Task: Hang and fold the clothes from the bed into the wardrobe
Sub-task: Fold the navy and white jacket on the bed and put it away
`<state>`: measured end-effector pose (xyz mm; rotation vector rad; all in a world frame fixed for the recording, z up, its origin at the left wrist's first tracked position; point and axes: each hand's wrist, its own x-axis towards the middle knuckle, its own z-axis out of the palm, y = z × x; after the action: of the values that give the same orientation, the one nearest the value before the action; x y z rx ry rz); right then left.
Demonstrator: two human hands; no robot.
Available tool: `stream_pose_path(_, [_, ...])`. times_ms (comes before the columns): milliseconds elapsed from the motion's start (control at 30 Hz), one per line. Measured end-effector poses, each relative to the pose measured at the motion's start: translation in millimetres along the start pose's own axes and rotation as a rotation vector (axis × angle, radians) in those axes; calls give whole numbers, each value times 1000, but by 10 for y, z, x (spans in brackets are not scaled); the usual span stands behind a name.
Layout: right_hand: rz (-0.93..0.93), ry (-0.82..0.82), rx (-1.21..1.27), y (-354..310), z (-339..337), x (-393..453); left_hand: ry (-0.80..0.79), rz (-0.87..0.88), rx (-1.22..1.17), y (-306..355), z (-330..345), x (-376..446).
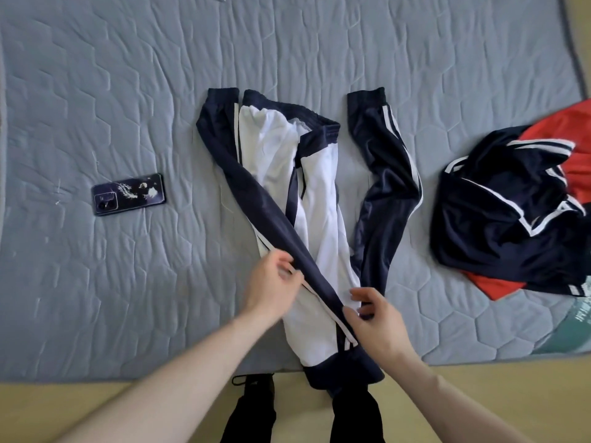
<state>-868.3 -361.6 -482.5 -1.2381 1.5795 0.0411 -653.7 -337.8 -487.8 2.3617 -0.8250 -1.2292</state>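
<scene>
On the bed (96, 91), near its front edge, a navy-and-white jacket (319, 203) lies spread flat, hem hanging a bit over the edge toward the person. It's laid flat prob. so the sleeves can be folded in across the body. One sleeve (256, 193) already runs diagonally over the white panel; the other sleeve (387, 174) lies out to the side, w/ a bend in it, not yet folded.

Left hand (275, 282) sits at the diagonal sleeve's edge, fingers curled, pinching the fabric as far as I can tell. Right hand (374, 311) is lower on the same sleeve, thumb and fingers nipping it near the white stripes. So the jacket is right under and between both hands.

Off to the right, well apart, a heap of dark and red clothes (511, 212) waits. A phone (128, 194) lies to the left. No wardrobe in view.
</scene>
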Motion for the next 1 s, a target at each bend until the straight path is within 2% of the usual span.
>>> stream_pose_path(67, [-57, -39, -49, -136, 111, 84, 109, -86, -50, 116, -191, 305])
stream_pose_path(167, [-108, -88, -120, -331, 275, 256, 162, -301, -160, 266, -280, 697])
stream_pose_path(233, [-106, -131, -135, -446, 355, 344, 143, -446, -248, 347, -258, 842])
stream_pose_path(300, [-103, -148, -108, -524, 396, 400, 87, -495, -245, 417, -195, 912])
stream_pose_path(367, [-109, -115, -34, -574, 386, 412, 134, -394, -193, 507, -114, 900])
stream_pose_path(500, [-95, 44, 245, -524, 275, 406, 276, 88, -29, 839, 43, 654])
stream_pose_path(600, [-39, 128, 236, -454, 171, 434, 219, 360, 100, 1047, 205, 609])
stream_pose_path(667, [49, 131, 190, -405, 114, 481, 81, 439, 241, 1097, 299, 718])
stream_pose_path(733, [124, 79, 105, -373, 69, 531, -49, 379, 274, 1081, 318, 893])
stream_pose_path(767, [135, 61, 63, -370, 52, 552, -43, 325, 205, 1075, 287, 970])
stream_pose_path(867, [89, 84, 32, -448, 18, 594, 186, 145, -64, 1000, 44, 1228])
stream_pose_path(1000, [-88, 221, 44, -673, 14, 721, 469, -229, -388, 814, -485, 1687])
